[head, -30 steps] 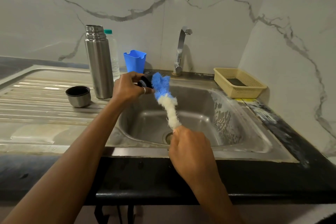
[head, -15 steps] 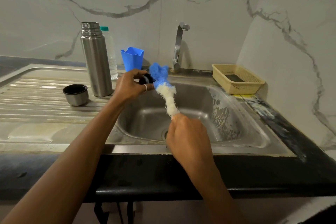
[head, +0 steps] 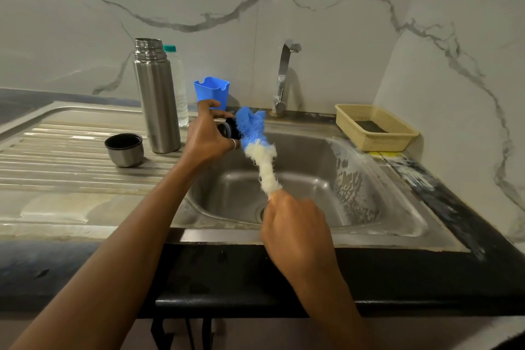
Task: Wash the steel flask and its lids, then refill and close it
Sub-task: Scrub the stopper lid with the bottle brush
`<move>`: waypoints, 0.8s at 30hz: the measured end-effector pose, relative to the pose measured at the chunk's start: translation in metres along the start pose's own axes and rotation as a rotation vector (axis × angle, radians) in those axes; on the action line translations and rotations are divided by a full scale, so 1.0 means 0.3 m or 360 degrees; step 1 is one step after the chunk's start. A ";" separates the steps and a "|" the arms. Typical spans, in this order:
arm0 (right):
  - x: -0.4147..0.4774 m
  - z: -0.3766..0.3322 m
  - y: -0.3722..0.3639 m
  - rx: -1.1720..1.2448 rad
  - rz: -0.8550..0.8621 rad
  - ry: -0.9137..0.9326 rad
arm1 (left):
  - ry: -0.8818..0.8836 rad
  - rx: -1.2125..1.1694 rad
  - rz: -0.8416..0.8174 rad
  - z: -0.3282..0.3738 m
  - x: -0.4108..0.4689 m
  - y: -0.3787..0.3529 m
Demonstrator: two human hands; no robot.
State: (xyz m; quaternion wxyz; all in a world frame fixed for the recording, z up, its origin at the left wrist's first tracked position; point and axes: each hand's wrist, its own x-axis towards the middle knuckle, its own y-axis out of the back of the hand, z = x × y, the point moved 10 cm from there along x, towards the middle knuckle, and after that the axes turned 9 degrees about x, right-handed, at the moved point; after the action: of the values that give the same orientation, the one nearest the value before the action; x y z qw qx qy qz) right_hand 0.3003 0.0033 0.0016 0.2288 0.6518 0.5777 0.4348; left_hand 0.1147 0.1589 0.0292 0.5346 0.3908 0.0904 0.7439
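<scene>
I can read no text, brand, number or sign anywhere in my view. The tall brushed-steel flask [head: 157, 99] faces me as plain metal, and the clear plastic bottle with the teal cap [head: 180, 88] behind it carries no legible print.

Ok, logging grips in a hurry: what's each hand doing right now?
Left hand: holding the small black lid.
Right hand: gripping the bottle brush by its handle end.
</scene>
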 end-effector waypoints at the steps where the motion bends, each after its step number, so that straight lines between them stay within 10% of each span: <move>1: -0.020 -0.009 -0.007 0.0001 -0.0005 0.0021 | -0.0032 0.0038 0.0012 0.001 0.000 0.004; 24: 0.086 0.118 0.024 0.0412 -0.0012 -0.0261 | -0.0221 0.0042 0.0024 0.044 -0.006 -0.012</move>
State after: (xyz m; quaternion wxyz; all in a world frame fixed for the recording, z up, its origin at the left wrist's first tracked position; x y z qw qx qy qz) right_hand 0.3326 0.0334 -0.0033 0.1910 0.7071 0.6107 0.3011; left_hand 0.1263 0.1550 0.0353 0.5287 0.4490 0.0599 0.7178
